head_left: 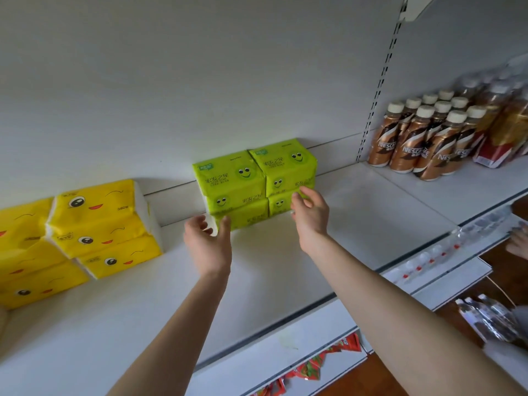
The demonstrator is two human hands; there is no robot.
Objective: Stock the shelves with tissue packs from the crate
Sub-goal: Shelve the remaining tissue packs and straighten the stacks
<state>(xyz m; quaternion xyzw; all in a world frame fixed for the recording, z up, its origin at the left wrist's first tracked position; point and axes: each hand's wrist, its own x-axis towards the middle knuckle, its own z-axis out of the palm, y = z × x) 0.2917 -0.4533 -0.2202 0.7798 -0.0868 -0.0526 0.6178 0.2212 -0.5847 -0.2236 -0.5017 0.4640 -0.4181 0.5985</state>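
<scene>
Several green tissue packs [228,178] with smiley faces stand in two stacks side by side against the back panel of the white shelf [285,267]. My left hand [208,247] is at the lower left corner of the left stack, thumb on the green front and fingers curled round the white end of the bottom pack. My right hand [310,215] is at the front of the right stack [285,167], its loosely bent fingertips touching a lower pack. No crate is in view.
Yellow tissue packs [97,224] are piled at the shelf's left. Brown coffee bottles [428,138] stand beyond the slotted upright [374,110] on the right. Another person's hand [518,242] shows at the far right edge. Red snack packets [311,367] hang below.
</scene>
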